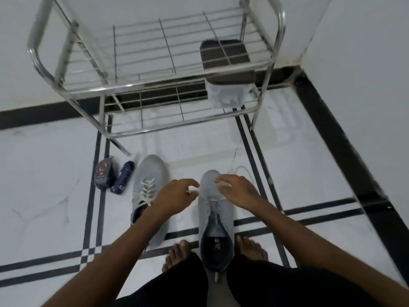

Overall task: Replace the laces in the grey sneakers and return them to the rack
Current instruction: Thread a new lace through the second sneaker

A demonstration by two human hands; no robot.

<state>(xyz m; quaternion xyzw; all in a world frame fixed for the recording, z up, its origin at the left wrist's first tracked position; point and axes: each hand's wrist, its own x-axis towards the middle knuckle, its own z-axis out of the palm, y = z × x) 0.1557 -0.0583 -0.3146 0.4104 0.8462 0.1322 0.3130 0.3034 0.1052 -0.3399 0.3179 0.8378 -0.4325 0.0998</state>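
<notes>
- On the tiled floor behind the shoes, the rack (265,60) is seen holding no sneakers; the return is judged undone.
- Left sneaker (148,187) is already laced white.
- Right sneaker (215,209), between the bare feet, is barely started: only the lowest eyelets are threaded.
- Lace (215,198) ends are pinched by left hand (177,193) and right hand (236,191).
- Two small packs (114,177) carry unreadable print; the insole logo is illegible.

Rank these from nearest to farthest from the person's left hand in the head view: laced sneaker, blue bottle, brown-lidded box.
From the left hand:
1. Laced sneaker, directly beside it on the left.
2. Blue bottle, farther left on the floor.
3. Brown-lidded box, up in the rack.
</notes>
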